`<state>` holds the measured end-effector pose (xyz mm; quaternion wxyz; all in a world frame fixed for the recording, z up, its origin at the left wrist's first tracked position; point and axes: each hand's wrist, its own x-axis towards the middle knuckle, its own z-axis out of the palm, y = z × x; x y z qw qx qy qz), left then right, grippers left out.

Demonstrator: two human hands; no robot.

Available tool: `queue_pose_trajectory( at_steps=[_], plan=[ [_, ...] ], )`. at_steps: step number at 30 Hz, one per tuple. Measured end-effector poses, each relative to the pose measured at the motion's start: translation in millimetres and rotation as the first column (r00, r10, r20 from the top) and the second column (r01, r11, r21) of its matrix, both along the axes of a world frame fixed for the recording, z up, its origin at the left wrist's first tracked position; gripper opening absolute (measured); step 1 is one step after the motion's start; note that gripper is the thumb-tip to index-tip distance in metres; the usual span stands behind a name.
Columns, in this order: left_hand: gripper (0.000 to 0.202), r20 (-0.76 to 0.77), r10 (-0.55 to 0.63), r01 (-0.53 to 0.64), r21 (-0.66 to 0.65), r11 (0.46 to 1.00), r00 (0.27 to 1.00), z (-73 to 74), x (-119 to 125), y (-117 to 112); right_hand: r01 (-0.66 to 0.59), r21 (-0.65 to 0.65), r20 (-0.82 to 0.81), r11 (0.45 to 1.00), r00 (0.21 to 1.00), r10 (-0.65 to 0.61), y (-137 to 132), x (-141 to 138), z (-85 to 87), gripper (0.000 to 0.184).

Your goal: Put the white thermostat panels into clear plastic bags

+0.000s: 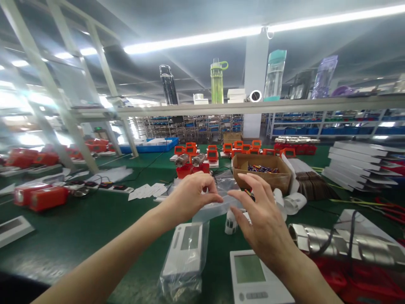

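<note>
My left hand (196, 191) is closed, thumb against curled fingers, above thin clear plastic bags (207, 214). Whether it pinches the film I cannot make out. Facing it from the right, my right hand (261, 207) has its fingers apart and holds nothing. Below my left hand lies a white meter unit with a grey display (182, 253), inside a clear bag. A second white meter unit (248, 270), unbagged, lies partly under my right forearm. Between them and a bit farther back stands a small white roll-like piece (230, 222), near my right thumb.
Behind my right hand sits a cardboard box (268, 166) of small coloured parts. Metal valve fittings with red housings (344, 245) and stacked white trays (357, 164) are at right. Orange-framed units (211, 154) line the back. Bottles stand on an overhead shelf (190, 110).
</note>
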<state>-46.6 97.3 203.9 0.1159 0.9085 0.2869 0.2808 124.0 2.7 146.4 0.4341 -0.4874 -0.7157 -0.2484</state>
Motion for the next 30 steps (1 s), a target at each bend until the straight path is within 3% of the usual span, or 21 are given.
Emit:
queue_pose_trajectory(
  at_steps=[5,9,14,17,21,24,30],
  plan=[
    [0.021,-0.019,-0.091,0.091,-0.005,0.996,0.996,-2.0,-7,-5,-0.01,-0.07,-0.062,0.998,0.998,0.006,-1,0,-4.8,0.016],
    [0.02,-0.034,-0.082,0.081,-0.019,0.997,0.996,-2.1,-11,-8,-0.065,-0.045,-0.079,0.997,0.995,0.061,-4,-1,-4.7,0.02],
    [0.024,-0.056,-0.099,0.098,-0.015,0.995,0.994,-2.2,-12,-11,-0.069,-0.108,-0.047,0.992,0.997,0.064,-4,5,-4.4,0.017],
    [0.028,-0.053,-0.085,0.082,-0.058,0.995,0.995,-2.7,-12,-13,-0.072,-0.057,-0.022,0.996,0.997,0.071,-4,6,-5.2,0.009],
    [0.029,-0.062,-0.026,0.013,-0.197,0.98,0.998,3.9,-9,-19,-0.07,0.027,0.014,0.997,0.997,0.069,-6,1,-7.1,0.015],
    [0.035,-0.155,-0.03,-0.006,-0.223,0.975,0.987,13.8,-2,-25,-0.076,0.061,0.053,0.995,0.996,0.073,-7,-3,-10.7,0.014],
    [0.009,-0.408,-0.106,0.019,-0.212,0.977,0.907,23.0,13,-29,-0.125,0.098,0.098,0.987,0.989,0.115,-8,-10,-18.6,0.013]
  ],
)
